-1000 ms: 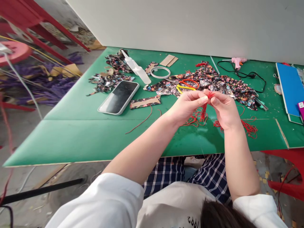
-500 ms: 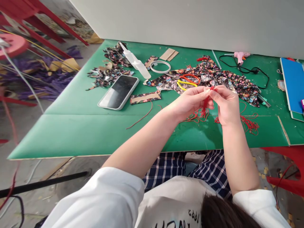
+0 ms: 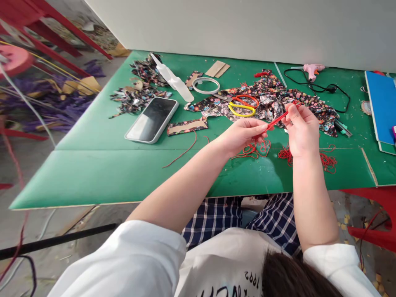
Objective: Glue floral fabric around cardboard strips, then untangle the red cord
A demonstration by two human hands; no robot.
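Note:
A bundle of red cord (image 3: 277, 120) stretches on a slant between my two hands, above the table. My left hand (image 3: 247, 132) pinches its lower left end. The upper right end is gripped by the fingers of my right hand (image 3: 300, 123), with short ends poking out above. Loose red cords lie below on the table: a tangle (image 3: 252, 150) near my left hand and another pile (image 3: 328, 163) beside my right wrist. Just behind the hands lie scissors (image 3: 243, 108) with one orange and one yellow handle, on black floral fabric (image 3: 272, 93).
On the green table (image 3: 123, 173) lie a phone (image 3: 153, 119), a white squeeze bottle (image 3: 173, 78), a roll of tape (image 3: 206, 85), fabric scraps (image 3: 133, 99) and cardboard pieces (image 3: 217, 69). A pink glue gun (image 3: 313, 71) with black cable and a blue board (image 3: 382, 107) are at the right.
My right hand has moved up and right, away from my left. The red bundle, which hung down between the fingers, now runs slantwise from hand to hand.

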